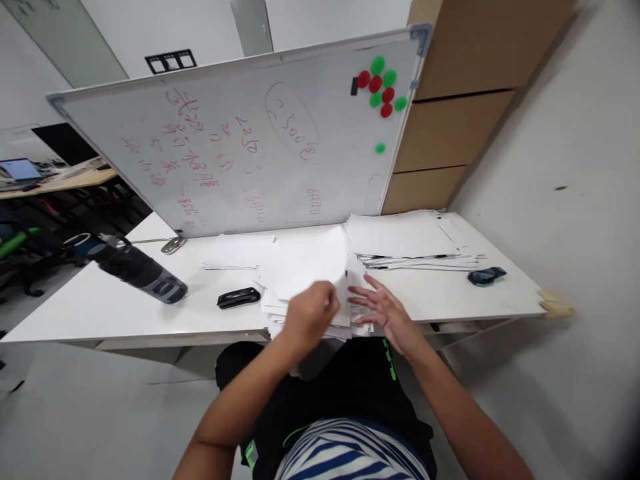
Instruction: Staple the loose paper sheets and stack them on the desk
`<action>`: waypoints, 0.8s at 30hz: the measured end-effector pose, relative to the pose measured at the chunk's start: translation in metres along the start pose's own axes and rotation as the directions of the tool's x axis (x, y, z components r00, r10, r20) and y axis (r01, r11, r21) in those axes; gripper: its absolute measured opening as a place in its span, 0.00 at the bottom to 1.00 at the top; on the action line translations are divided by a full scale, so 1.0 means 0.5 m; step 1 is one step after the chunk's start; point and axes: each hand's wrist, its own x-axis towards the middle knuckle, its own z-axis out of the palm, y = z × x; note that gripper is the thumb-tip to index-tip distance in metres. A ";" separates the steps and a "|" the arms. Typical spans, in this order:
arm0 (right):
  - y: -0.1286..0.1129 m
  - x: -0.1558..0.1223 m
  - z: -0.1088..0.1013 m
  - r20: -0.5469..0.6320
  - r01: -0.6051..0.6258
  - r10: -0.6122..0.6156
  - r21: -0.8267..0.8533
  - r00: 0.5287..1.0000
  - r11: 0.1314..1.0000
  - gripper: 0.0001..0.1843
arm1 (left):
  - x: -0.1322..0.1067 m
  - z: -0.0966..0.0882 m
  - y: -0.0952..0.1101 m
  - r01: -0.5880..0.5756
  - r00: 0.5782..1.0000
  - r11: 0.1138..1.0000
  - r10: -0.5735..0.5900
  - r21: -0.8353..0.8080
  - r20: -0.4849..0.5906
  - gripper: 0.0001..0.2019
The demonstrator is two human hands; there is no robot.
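A stack of white paper sheets [305, 263] lies at the front middle of the white desk. My left hand [311, 313] is closed over the stack's near right part, its fingers curled and pinching the edge of a sheet that bends up. My right hand [387, 313] is just to the right of it, fingers spread, beside the stack's right edge. It holds nothing that I can see. Another pile of paper [400, 235] lies at the back right, its near edges uneven. A thinner paper pile [237, 250] lies to the left.
A black stapler [239, 298] and a dark bottle [145, 273] stand on the left of the desk [210, 321]. A small dark object [486, 275] lies at the right. Behind leans a whiteboard [225, 147] with red writing and magnets, next to stacked cardboard boxes [455, 120].
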 end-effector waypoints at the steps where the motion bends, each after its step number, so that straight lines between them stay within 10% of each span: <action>1: -0.003 -0.011 0.015 0.021 -0.042 0.042 0.024 0.999 0.999 0.37 | -0.021 0.028 0.033 -0.059 0.998 0.998 0.059 0.005 0.024 0.05; 6: 0.017 0.003 0.014 -0.079 -0.092 0.081 -0.151 0.994 0.984 0.26 | -0.083 0.125 0.113 -0.126 0.979 0.992 0.120 0.027 0.166 0.08; 10: 0.036 0.021 -0.025 -0.157 -0.046 -0.021 -0.413 0.987 0.910 0.18 | -0.089 0.109 0.108 -0.102 0.959 0.990 0.125 -0.099 0.255 0.08; 16: 0.057 0.007 -0.085 -0.222 -0.107 0.017 -0.400 0.975 0.910 0.23 | -0.046 0.020 -0.071 0.200 0.972 0.980 -0.198 -0.006 0.124 0.19; 21: 0.092 -0.003 -0.106 -0.210 -0.095 0.034 -0.290 0.977 0.952 0.25 | -0.030 0.000 -0.216 0.494 0.750 0.849 -0.525 0.188 0.402 0.43; 24: 0.100 -0.006 -0.102 -0.211 -0.095 0.038 -0.271 0.977 0.958 0.26 | -0.041 0.006 -0.222 0.492 0.726 0.836 -0.548 0.243 0.416 0.34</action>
